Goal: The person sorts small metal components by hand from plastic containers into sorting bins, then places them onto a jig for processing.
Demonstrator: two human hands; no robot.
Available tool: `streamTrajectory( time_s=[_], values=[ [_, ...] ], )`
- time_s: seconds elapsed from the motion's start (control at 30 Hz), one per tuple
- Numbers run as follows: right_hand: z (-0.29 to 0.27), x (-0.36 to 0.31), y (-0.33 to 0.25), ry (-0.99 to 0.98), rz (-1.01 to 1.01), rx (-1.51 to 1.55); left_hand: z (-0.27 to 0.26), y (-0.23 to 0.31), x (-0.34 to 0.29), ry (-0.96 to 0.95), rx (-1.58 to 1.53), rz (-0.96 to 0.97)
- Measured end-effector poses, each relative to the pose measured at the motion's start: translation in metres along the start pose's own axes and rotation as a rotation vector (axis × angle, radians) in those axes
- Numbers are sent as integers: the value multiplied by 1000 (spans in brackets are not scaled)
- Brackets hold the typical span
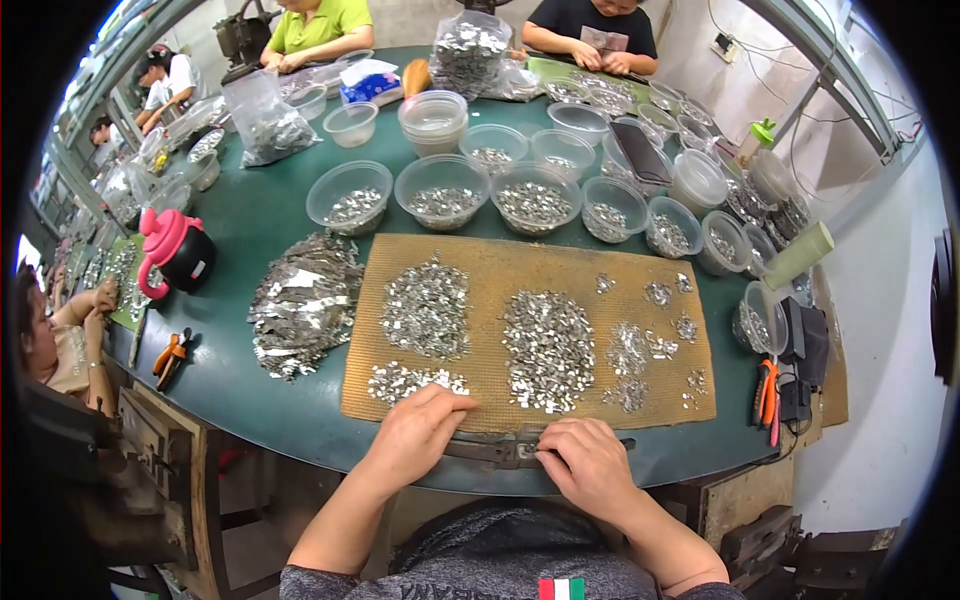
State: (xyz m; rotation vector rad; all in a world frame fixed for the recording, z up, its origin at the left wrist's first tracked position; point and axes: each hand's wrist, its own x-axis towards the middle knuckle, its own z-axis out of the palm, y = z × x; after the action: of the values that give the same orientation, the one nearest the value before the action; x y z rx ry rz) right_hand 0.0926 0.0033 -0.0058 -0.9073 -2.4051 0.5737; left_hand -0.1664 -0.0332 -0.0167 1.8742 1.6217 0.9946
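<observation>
My left hand (420, 428) rests at the near edge of a tan ribbed mat (490, 270), beside a small heap of shiny metal pieces (405, 382). Its fingers are pressed together, and whatever they pinch is too small to make out. At the table's front edge lies a dark metal bar-like fixture (510, 452). Over its right end my right hand (592, 462) is curled, thumb and fingers closed together; anything between them is hidden. Two large piles of metal pieces, a left one (427, 310) and a middle one (548, 350), spread over the mat, with several smaller clusters (630, 350) to the right.
Clear plastic tubs (443, 195) of metal pieces line the mat's far side. A stack of metal strips (305, 305), orange-handled pliers (172, 358) and a pink-lidded black mug (175, 250) stand left. More orange pliers (767, 395) lie right. Other people sit around the green table (255, 410).
</observation>
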Motion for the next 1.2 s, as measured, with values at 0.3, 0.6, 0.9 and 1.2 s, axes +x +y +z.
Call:
streamTrajectory(
  time_s=[0.3, 0.6, 0.9, 1.2],
  values=[
    [-26, -21, 13, 36, 97, 118, 19, 12, 2, -1, 215, 142],
    [-51, -61, 57, 203, 294, 145, 38, 27, 14, 96, 177, 175],
    [-42, -60, 58, 165, 221, -2, 51, 47, 4, 23, 56, 194],
    [-38, -70, 65, 233, 226, 49, 73, 56, 3, -50, 96, 253]
  ],
)
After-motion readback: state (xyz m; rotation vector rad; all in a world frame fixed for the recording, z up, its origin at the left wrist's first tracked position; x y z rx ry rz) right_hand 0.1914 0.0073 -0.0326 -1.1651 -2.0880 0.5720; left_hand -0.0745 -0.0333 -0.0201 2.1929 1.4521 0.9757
